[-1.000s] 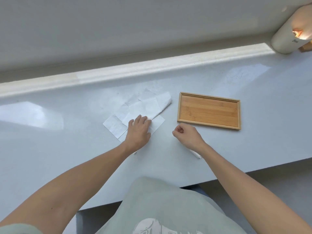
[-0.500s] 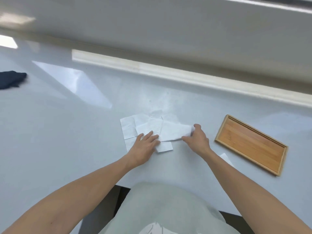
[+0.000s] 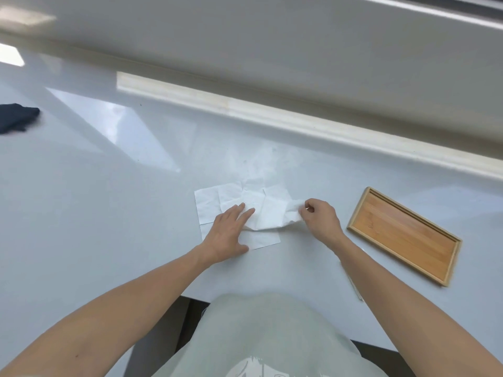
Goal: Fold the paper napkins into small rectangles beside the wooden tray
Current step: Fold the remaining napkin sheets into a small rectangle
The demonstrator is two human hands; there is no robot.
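Left hand (image 3: pixel 227 231) flat, fingers straight, pressing napkin (image 3: pixel 269 213) to bench (image 3: pixel 109 213). Right hand (image 3: pixel 319 217) pinching napkin's right edge, lifted slightly. Wooden tray (image 3: pixel 405 235) near on right, apart from paper. Bare bench left of napkin; dark cloth (image 3: pixel 16 117) at far-left edge.

Glossy pale grey-white table (image 3: pixel 81 202) fills most of the view, w/ bright angular patches of light reflected on its left side. Along its far edge runs a cream raised ledge (image 3: pixel 272 112), sunlit, slanting down to the right. Behind it, a plain light grey wall (image 3: pixel 245 36). Dark navy crumpled cloth (image 3: pixel 16 118) lies at far left edge of the table.
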